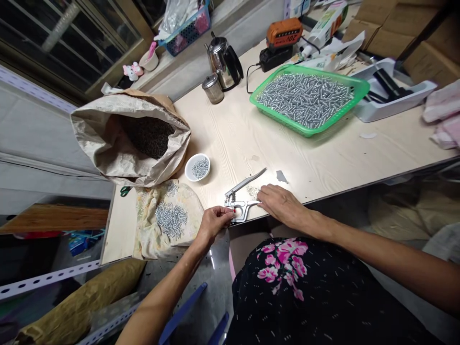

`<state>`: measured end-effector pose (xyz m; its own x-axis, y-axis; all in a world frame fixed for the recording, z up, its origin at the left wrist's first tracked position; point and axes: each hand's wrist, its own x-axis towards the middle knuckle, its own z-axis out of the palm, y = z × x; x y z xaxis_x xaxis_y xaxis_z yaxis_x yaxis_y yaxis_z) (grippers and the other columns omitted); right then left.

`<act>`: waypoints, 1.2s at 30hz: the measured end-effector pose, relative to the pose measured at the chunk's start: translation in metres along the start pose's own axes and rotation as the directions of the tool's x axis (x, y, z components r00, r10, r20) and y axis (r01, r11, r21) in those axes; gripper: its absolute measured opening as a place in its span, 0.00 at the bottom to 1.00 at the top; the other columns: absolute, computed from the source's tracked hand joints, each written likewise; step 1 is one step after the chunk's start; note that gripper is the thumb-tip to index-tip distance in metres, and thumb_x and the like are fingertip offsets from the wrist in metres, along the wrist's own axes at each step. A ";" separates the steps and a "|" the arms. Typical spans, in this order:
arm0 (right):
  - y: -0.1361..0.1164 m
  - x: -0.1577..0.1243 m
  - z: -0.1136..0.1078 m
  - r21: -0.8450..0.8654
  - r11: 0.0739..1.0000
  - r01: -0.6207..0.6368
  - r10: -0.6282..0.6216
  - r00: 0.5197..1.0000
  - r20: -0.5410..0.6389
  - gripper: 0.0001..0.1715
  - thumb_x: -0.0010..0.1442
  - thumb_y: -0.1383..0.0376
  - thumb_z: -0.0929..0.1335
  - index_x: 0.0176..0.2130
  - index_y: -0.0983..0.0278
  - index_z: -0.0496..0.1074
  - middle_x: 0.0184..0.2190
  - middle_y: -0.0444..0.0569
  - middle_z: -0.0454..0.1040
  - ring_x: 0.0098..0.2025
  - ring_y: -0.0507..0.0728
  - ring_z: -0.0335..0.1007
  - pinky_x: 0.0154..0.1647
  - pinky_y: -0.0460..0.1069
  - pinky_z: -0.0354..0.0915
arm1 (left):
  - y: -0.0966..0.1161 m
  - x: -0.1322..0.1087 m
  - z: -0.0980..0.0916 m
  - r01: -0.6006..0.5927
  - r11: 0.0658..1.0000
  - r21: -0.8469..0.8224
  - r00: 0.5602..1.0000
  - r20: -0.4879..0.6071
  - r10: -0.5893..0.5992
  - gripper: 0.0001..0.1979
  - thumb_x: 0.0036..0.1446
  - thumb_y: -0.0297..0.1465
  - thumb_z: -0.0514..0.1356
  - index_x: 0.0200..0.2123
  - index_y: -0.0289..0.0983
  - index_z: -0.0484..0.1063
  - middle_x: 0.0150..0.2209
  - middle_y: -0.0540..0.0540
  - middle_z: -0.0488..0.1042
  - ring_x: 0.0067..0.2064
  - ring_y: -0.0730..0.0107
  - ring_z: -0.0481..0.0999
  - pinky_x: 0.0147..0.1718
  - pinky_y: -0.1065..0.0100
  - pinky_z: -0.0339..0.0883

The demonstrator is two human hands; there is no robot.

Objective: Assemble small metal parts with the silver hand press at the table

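A silver hand-lever press tool (241, 205), with a spring and a raised grey lever (247, 180), lies at the table's front edge. My left hand (215, 221) pinches at its jaw end beside a small red part; whatever is between the fingertips is hidden. My right hand (282, 203) is closed, its fingertips down at the end of the tool's lower arm, next to a small heap of tiny shiny pieces (253, 192). What those fingers hold cannot be made out. Left of the tool, small silver metal pins or screws (171, 219) lie on a patterned cloth (196, 206).
A white bowl (190, 174) holds similar metal pieces, as does a green basket (309, 131). An open sack (93, 127) of dark pieces stands at left. Behind are a kettle (220, 55), a metal canister (212, 90), a battery on a charger (283, 34) and a white tray (395, 108).
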<state>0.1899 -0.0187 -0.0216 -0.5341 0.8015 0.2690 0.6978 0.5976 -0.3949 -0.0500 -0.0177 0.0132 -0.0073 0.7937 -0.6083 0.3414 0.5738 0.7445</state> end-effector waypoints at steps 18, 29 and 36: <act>0.021 0.016 0.005 -0.152 0.988 -0.008 -0.007 0.995 -0.099 0.12 0.66 0.73 0.61 0.31 0.65 0.68 0.32 0.49 0.71 0.34 0.56 0.58 0.35 0.51 0.50 | 0.031 0.022 0.006 0.029 0.976 0.214 0.998 0.053 -0.042 0.13 0.46 0.36 0.67 0.21 0.32 0.73 0.11 0.54 0.62 0.15 0.81 0.57 0.17 0.73 0.49; 0.031 0.021 -0.023 -0.068 0.997 -0.030 0.033 0.998 0.048 0.23 0.59 0.55 0.71 0.48 0.66 0.69 0.56 0.61 0.68 0.54 0.66 0.63 0.48 0.57 0.60 | 0.029 0.022 0.006 0.054 0.979 0.194 0.997 0.051 -0.065 0.13 0.47 0.36 0.67 0.22 0.32 0.72 0.12 0.55 0.63 0.14 0.81 0.57 0.16 0.74 0.50; 0.061 0.053 -0.031 -0.070 0.997 0.033 -0.016 0.973 0.232 0.48 0.50 0.48 0.74 0.61 0.68 0.60 0.62 0.64 0.62 0.63 0.72 0.54 0.59 0.65 0.56 | 0.029 0.021 0.008 0.068 0.986 0.155 0.996 0.055 -0.077 0.15 0.45 0.38 0.69 0.22 0.32 0.71 0.12 0.56 0.62 0.14 0.81 0.56 0.15 0.74 0.50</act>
<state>0.2193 0.0611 -0.0047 -0.6414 0.7645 0.0640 0.7113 0.6239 -0.3238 -0.0328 0.0139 0.0195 0.0182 0.7348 -0.6781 0.4816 0.5879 0.6499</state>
